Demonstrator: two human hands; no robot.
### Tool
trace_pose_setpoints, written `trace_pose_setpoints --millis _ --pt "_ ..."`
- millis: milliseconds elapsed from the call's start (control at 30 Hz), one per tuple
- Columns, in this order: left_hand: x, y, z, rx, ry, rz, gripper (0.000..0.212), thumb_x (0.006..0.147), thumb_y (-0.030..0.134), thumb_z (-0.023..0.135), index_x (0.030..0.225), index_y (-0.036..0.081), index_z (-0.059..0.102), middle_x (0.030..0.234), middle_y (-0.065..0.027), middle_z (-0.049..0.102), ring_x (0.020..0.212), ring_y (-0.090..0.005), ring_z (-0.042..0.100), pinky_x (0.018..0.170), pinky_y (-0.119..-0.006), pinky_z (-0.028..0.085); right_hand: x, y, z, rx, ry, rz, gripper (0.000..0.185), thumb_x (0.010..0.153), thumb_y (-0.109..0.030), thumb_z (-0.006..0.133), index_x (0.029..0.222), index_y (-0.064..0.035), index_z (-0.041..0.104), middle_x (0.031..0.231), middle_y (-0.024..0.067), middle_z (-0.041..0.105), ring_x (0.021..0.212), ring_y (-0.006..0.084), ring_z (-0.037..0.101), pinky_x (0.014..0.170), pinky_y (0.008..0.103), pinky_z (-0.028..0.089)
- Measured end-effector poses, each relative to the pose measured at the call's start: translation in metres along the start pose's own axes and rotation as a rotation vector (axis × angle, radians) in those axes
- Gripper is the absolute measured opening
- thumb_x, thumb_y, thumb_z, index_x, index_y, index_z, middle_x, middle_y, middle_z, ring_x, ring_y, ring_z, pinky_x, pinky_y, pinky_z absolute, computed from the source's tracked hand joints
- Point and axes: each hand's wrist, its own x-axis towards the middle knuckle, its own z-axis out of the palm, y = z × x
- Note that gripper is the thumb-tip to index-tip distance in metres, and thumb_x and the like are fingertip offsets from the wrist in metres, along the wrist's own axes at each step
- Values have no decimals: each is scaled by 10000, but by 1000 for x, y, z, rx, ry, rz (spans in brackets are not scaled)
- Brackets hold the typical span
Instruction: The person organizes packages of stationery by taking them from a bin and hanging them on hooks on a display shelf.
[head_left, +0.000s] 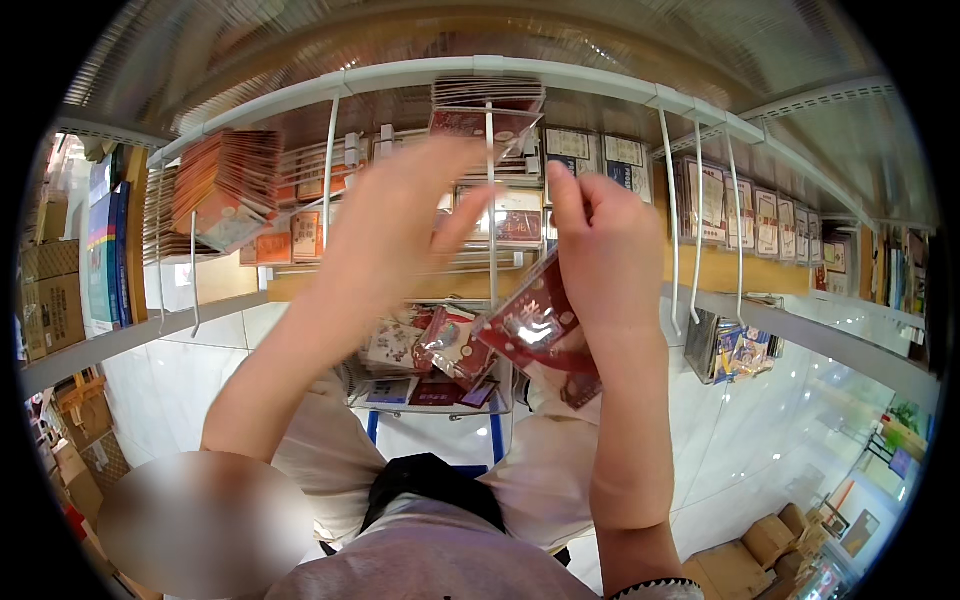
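My right hand (611, 240) is closed on red printed packets (536, 319) in clear plastic film, which hang below the fist. Blurred by motion, my left hand (397, 217) has thumb and fingers spread and nothing visible between them. Its fingertips are beside a white metal display hook (493, 262), just below a stack of similar red packets (487, 94) hung on that hook. Below the hands, a wire basket (442, 411) holds more plastic-wrapped packets (454, 341), red and cream.
More white hooks (330, 165) project from a curved-looking rail (480, 66). Orange packets (229, 187) hang at left. Boxed goods (765, 221) line the right side, with a bundle of packets (742, 349) below. Cardboard boxes (765, 540) stand on the floor at lower right.
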Motion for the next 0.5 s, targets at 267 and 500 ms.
trace_pose_setpoints --millis 267,500 --pt "-44 13 -11 -805 -471 -694 142 798 136 579 843 5 607 559 5 536 565 -6 473 480 -208 385 -5 -9 -4 347 -103 -141 235 777 -189 579 622 -16 550 538 129 535 441 283 506 436 342 395" --pt "-61 2 -8 -921 -808 -870 185 811 170 563 820 -8 612 586 -18 548 564 -36 513 500 -196 417 -5 16 -19 274 -1053 55 67 716 -61 592 739 2 590 611 76 556 534 152 513 499 272 416"
